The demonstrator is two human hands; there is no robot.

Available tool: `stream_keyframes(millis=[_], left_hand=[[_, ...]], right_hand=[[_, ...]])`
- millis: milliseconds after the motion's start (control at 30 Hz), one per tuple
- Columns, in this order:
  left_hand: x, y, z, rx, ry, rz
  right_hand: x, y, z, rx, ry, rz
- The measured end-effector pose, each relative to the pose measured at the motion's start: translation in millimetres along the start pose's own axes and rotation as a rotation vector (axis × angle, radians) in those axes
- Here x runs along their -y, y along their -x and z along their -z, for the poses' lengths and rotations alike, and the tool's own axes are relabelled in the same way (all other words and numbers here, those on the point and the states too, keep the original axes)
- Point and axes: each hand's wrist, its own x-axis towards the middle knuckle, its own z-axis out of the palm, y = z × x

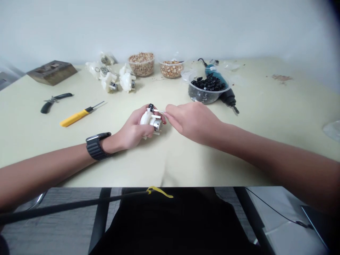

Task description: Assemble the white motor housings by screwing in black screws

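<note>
As L hand (pixel 134 131) fingers clamp motor unit (pixel 146 119), blk pc (pixel 151 106) on at 12 o'clock, R hand (pixel 198 120) fingers pinch pale strip (pixel 158 111), prob. midway.

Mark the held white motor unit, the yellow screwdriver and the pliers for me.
White motor unit (pixel 146 118): head view, white housing.
Yellow screwdriver (pixel 75 118): head view, yellow handle.
Pliers (pixel 47 107): head view, nearer handle.

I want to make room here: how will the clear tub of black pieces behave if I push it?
The clear tub looks thin-walled, so its side may flex under a finger. It looks open-topped, so the loose black pieces could spill if it tips. Pushed away from you, it would probably bump the drill behind it.
</note>
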Motion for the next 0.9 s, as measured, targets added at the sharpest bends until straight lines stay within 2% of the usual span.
stream_keyframes(millis=[100,200,267,300,367,467,567,633,700,767,900], left_hand=[[-5,1,-3.9,-0.017,-0.022,0.014],[-6,1,-5.3,-0.019,-0.020,-0.002],[-4,1,-5.0,-0.023,-0.016,-0.015],[-2,1,-4.7,-0.028,-0.020,-0.022],[0,1,-4.0,-0.037,-0.036,-0.042],[1,0,-4.0,-0.022,-0.041,-0.050],[-2,0,-5.3,-0.023,-0.060,-0.042],[-4,-1,-6.3,-0.042,-0.117,-0.043],[-5,-2,-6.6,-0.050,-0.187,-0.052],[-5,-4,-5.5,-0.039,-0.254,-0.065],[-5,-9,2.5,-0.009,-0.385,-0.112]], right_hand=[[-1,-4,5,0.047,-0.308,-0.059],[-5,-7,8,0.181,-0.590,-0.143],[-8,-8,8,0.246,-0.692,-0.176],[-9,-9,7,0.235,-0.695,-0.167],[-11,-8,4,0.151,-0.598,-0.104],[-13,-5,-1,0.054,-0.268,-0.024],[-10,-3,-6,0.021,0.025,-0.020],[-8,-3,-8,0.025,0.050,-0.022],[-7,-5,-7,0.069,-0.081,-0.032],[-7,-8,-5,0.131,-0.305,-0.067],[-11,-12,-1,0.352,-0.832,-0.215]])
